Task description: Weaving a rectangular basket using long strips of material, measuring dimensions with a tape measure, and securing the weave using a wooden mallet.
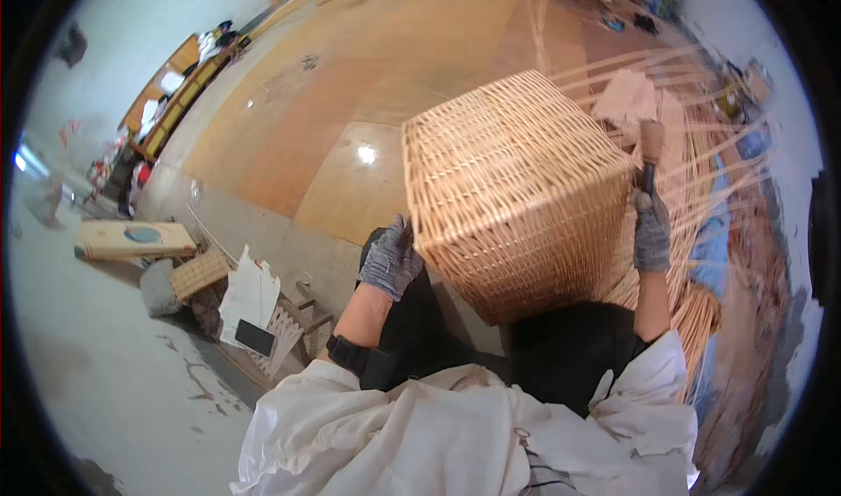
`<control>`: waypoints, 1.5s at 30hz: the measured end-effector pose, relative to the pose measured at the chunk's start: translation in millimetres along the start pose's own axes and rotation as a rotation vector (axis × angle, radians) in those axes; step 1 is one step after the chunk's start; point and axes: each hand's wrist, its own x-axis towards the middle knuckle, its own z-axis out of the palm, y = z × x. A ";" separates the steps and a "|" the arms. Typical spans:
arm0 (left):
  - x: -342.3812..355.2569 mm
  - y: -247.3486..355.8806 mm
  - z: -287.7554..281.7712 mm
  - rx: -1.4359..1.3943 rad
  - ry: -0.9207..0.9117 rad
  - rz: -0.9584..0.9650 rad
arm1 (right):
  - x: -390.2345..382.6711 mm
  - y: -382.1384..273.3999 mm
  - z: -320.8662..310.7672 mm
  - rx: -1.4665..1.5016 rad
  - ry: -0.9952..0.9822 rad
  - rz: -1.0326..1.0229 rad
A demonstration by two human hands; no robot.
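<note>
A woven wicker basket (508, 189) in pale straw colour is tilted over my lap, with its square woven underside facing up. My left hand (392, 260), in a grey knit glove, grips the basket's left edge. My right hand (651, 233), in a similar glove, is closed on the dark handle of a broad, flat tool (650, 150) beside the basket's right corner; whether the tool touches the basket I cannot tell.
Loose pale strips and bundled canes (701, 330) lie to my right. At left are a low stool (311, 312), a white sheet (241, 295) with a phone (254, 337), and a cream box (131, 238). Flat boards (342, 172) cover the floor ahead; a long wooden bench (175, 102) stands by the wall.
</note>
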 end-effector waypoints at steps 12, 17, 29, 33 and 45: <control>-7.0 -6.9 7.9 0.931 0.030 0.389 | 23.0 -4.1 -3.3 0.046 0.076 -0.058; -7.2 -18.9 5.0 1.445 0.160 0.637 | 25.9 3.5 13.4 0.054 0.210 0.078; -26.2 21.1 18.6 0.698 0.002 -0.084 | 21.5 -1.1 22.9 0.017 0.245 0.004; -22.0 1.5 13.7 0.760 0.034 0.130 | 24.1 6.7 29.9 0.019 0.318 0.039; 24.0 81.8 31.3 0.868 -0.072 -0.061 | 56.9 -23.6 77.2 -0.253 0.261 -0.041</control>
